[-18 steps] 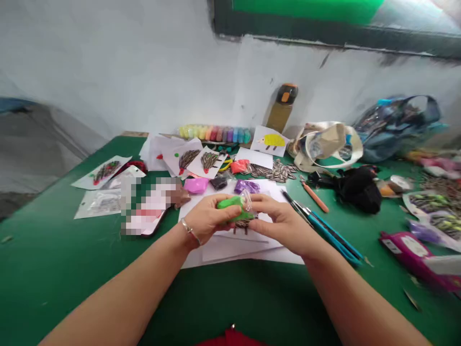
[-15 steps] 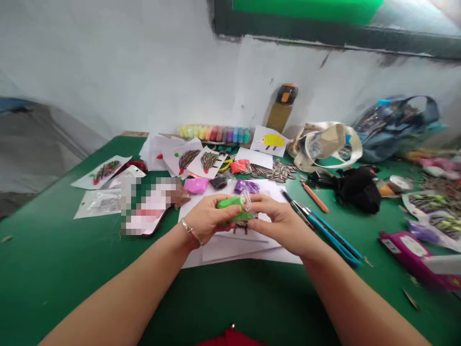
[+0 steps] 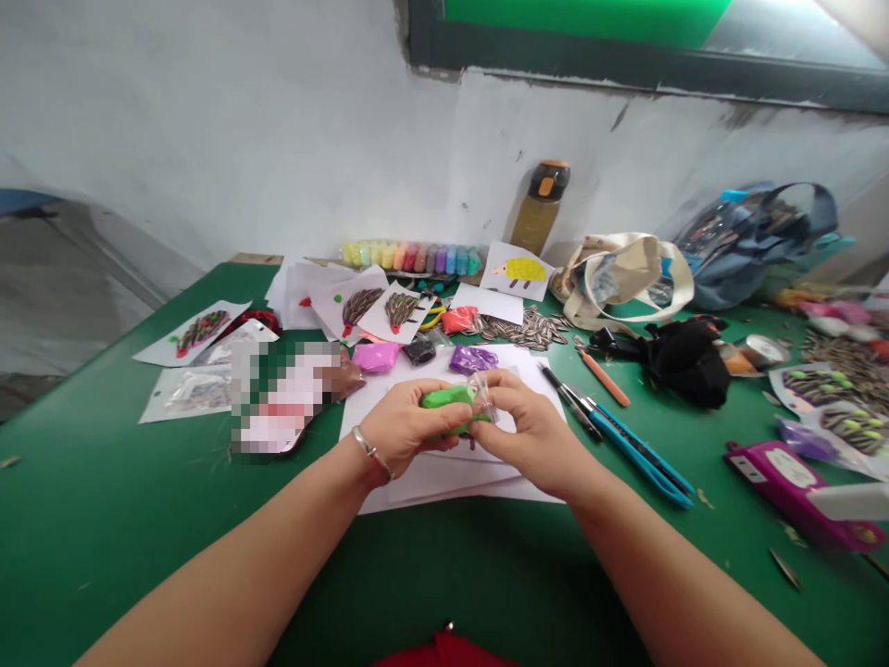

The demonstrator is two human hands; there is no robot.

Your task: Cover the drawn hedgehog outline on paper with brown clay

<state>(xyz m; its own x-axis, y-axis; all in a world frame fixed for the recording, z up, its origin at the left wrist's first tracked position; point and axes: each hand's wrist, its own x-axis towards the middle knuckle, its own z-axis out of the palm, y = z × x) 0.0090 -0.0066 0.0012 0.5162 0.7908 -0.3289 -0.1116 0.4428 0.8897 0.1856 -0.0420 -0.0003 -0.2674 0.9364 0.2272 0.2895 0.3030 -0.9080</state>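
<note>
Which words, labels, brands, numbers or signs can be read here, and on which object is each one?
No text can be read.
Magenta object: pale patches, any print too small.
Pixelated area: anything beneath is hidden.
Clear wrapper at the green lump: no readable print.

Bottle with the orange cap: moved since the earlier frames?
No. The bottle keeps its place against the dark frame on the wall; both slid slightly left together, which looks like camera motion.
</note>
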